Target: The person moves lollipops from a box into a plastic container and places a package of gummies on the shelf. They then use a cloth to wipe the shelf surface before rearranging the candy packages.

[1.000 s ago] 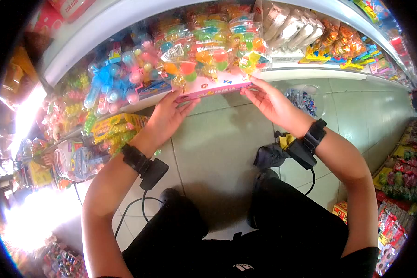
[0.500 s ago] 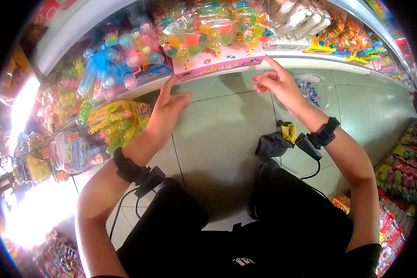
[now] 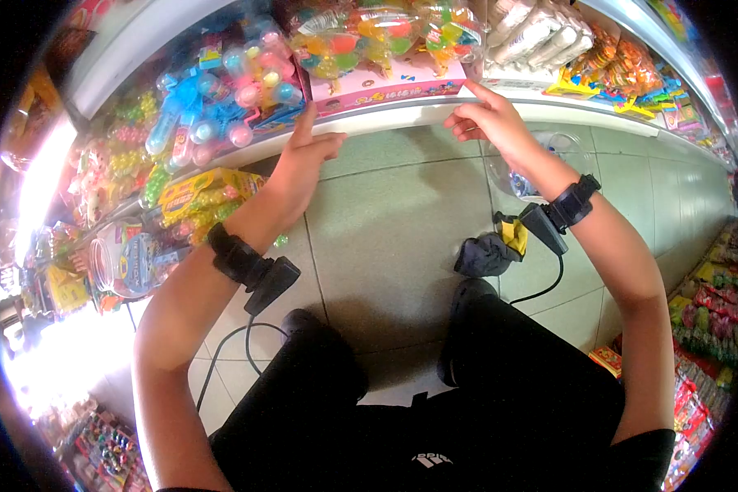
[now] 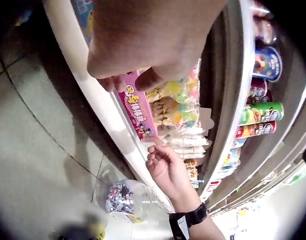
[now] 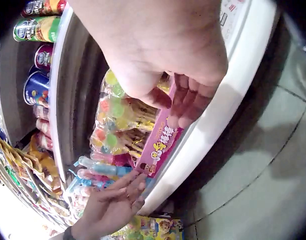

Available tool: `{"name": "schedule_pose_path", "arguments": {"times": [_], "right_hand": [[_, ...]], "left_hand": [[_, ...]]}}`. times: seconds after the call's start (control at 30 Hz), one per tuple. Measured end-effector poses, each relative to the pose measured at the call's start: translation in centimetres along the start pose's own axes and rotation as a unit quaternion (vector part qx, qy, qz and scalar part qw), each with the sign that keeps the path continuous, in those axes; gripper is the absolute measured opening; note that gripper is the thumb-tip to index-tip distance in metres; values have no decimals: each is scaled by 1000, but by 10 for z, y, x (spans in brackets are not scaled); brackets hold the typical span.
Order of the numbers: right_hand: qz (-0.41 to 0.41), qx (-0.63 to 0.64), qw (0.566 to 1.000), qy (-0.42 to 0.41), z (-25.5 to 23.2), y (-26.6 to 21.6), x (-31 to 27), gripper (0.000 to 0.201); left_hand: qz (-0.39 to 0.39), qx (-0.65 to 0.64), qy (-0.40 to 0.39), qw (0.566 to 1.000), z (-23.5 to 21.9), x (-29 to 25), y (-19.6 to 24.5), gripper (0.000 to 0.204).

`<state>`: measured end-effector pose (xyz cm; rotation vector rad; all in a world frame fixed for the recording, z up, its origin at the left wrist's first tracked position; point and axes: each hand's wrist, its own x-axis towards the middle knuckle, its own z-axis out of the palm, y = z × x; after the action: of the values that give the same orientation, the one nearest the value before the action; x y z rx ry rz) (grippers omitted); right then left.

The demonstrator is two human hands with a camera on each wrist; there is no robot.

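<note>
A pink display box (image 3: 389,96) of wrapped lollipops (image 3: 385,41) stands on the edge of the lower shelf. At its left front corner is my left hand (image 3: 293,168), index finger pointing forward and the other fingers loosely bent. The right hand (image 3: 500,127) has its index fingertip right at the box's other end, the remaining fingers relaxed below. Neither hand grips the box. The left wrist view shows the box's printed front (image 4: 135,112) between both hands. From the right wrist, the left fingers (image 5: 125,187) reach the far end of the box.
Blue and pink candy tubes (image 3: 197,123) lie left of the box, white packets (image 3: 541,37) right of it. A clear round tub (image 3: 582,156) of small items stands on the floor, near a grey and yellow cloth item (image 3: 488,256). Cans (image 4: 263,114) line a higher shelf.
Both hands held the box by its ends at first. Their grip has loosened to extended index fingers at its ends, and the box sits farther back on the shelf.
</note>
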<state>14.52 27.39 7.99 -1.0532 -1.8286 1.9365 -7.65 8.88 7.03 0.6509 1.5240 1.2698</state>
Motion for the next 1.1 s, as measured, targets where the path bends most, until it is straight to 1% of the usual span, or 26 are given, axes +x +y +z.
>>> {"name": "schedule_pose_path", "arguments": {"times": [0.07, 0.13, 0.23, 0.3, 0.37, 0.43, 0.53, 0.6, 0.63, 0.7, 0.8, 0.93, 1.1], "right_hand": [[37, -20, 999, -9, -3, 1, 1, 68], [34, -25, 999, -11, -5, 7, 1, 68], [36, -30, 999, -9, -5, 9, -1, 68], [41, -30, 999, -5, -4, 5, -4, 69], [57, -13, 998, -4, -4, 0, -6, 73], [60, -15, 998, 1, -5, 1, -6, 73], [57, -10, 998, 6, -5, 5, -6, 72], [52, 0, 999, 16, -4, 4, -7, 71], [44, 1, 999, 11, -4, 1, -6, 71], [69, 0, 998, 11, -4, -2, -9, 71], [69, -4, 998, 8, -4, -1, -11, 70], [73, -15, 997, 4, -5, -2, -12, 69], [75, -30, 997, -8, -8, 2, -14, 69]], "left_hand": [[-10, 6, -2, 1000, -2, 3, -5, 73], [-21, 12, -6, 1000, -3, 3, -8, 73], [-5, -2, 6, 1000, -2, 2, -8, 72], [-29, 21, 7, 999, -5, 3, -7, 72], [-30, 20, -6, 999, -9, 2, -9, 73], [-31, 17, -16, 999, -10, 1, -11, 73], [-10, 24, -18, 999, -6, 0, -11, 74], [-32, 20, -29, 999, -8, 1, -11, 76], [-26, 24, -23, 999, -9, 2, -10, 76], [-24, -9, -27, 999, -9, 1, -13, 78], [-30, 1, -33, 999, -8, -4, -3, 78], [-25, 17, -32, 999, -11, -2, -8, 78], [-21, 6, -41, 999, -12, -2, -6, 78]]}}
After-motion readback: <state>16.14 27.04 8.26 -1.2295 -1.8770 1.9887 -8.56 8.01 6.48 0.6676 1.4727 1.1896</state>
